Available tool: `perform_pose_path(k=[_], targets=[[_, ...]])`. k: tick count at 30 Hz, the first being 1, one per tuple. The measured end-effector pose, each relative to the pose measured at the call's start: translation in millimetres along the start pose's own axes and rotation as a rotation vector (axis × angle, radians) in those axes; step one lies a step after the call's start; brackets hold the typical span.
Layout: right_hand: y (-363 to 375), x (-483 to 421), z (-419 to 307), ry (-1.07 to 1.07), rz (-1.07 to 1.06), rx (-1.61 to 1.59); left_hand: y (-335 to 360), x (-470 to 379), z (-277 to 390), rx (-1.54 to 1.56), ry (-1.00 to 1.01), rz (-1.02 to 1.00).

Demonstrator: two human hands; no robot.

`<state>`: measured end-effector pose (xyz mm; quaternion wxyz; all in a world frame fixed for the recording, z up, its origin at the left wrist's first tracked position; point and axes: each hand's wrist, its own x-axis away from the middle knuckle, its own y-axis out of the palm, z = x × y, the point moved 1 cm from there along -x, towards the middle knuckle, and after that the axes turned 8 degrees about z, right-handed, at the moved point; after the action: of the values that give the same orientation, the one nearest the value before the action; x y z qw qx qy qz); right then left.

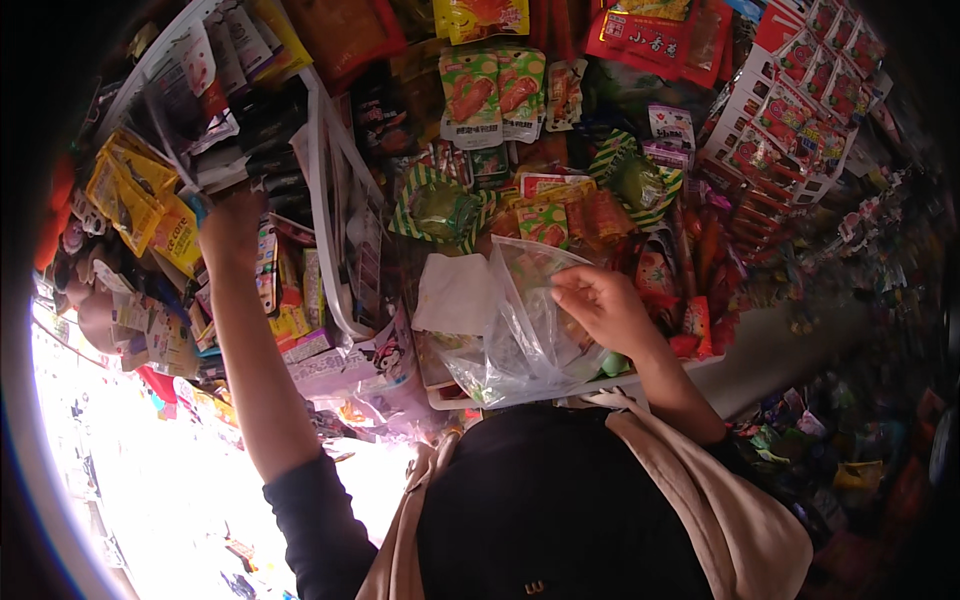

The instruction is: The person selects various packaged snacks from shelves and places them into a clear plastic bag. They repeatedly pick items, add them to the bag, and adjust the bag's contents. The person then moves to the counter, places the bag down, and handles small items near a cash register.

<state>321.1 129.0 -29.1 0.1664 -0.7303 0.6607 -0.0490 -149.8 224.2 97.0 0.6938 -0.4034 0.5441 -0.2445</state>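
At the centre, a clear plastic bag [517, 337] lies over the near edge of a tray of packaged snacks, and my right hand [600, 304] is at its upper right side, thumb and index finger together at the bag's rim. A white paper sheet [454, 294] lies against the bag's left side. My left hand [234, 217] reaches forward into a white plastic bin [330, 217] on the left, among dark packets; it is dim and blurred, so whether it holds something does not show. Yellow packets [142, 199] are just left of it.
Green-and-yellow striped packets [439, 206], duck-wing snack pouches [471, 94] and red packets [645, 37] fill the area ahead. Hanging cards of strawberry-print sweets [795, 127] stand at the right. A purple printed box [375, 360] is between bin and tray. Bright glare covers the lower left.
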Motion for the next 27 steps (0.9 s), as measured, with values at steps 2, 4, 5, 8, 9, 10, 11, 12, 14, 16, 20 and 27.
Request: perform_pose_path(k=[2,4,5,8,9,10,11,12,14,16,20,27], targets=[[12.8,-4.7,8.9,0.005,-0.102,-0.004,-17.8,29.4,12.7,0.080,-0.003,0.069],[25.7,-13.6,20.1,-0.001,-0.187,0.025,-25.3,65.3,30.8,0.478,-0.117,0.281],[31.1,-18.3,26.0,-0.014,-0.226,0.033,-23.4,87.3,44.3,0.771,-0.219,0.483],[48.0,-32.1,42.5,-0.080,-0.393,0.267,-9.7,160.3,87.8,0.757,-0.053,0.489],[53.1,-35.6,47.2,-0.055,-0.477,0.356,2.1,184.3,105.0,0.847,0.026,0.309],[56.7,-37.7,49.8,-0.122,-0.557,0.427,17.8,200.7,121.3,0.847,0.082,0.147],[60.2,-38.2,51.4,-0.186,-0.554,0.413,34.2,213.9,131.6,0.842,0.087,-0.080],[63.6,-37.0,52.3,-0.233,-0.544,0.425,53.0,221.1,142.9,0.830,0.110,-0.165],[67.7,-33.3,52.2,-0.275,-0.522,0.397,84.3,228.5,150.6,0.590,0.250,-0.215],[68.6,-27.7,51.0,-0.282,-0.500,0.313,109.6,236.1,154.5,0.432,0.186,-0.258],[62.7,-16.0,50.0,-0.177,-0.479,0.417,141.3,243.7,157.2,0.402,0.029,-0.173],[49.6,-4.5,36.6,-0.133,-0.463,0.430,144.4,223.0,148.8,0.544,-0.024,-0.316]])
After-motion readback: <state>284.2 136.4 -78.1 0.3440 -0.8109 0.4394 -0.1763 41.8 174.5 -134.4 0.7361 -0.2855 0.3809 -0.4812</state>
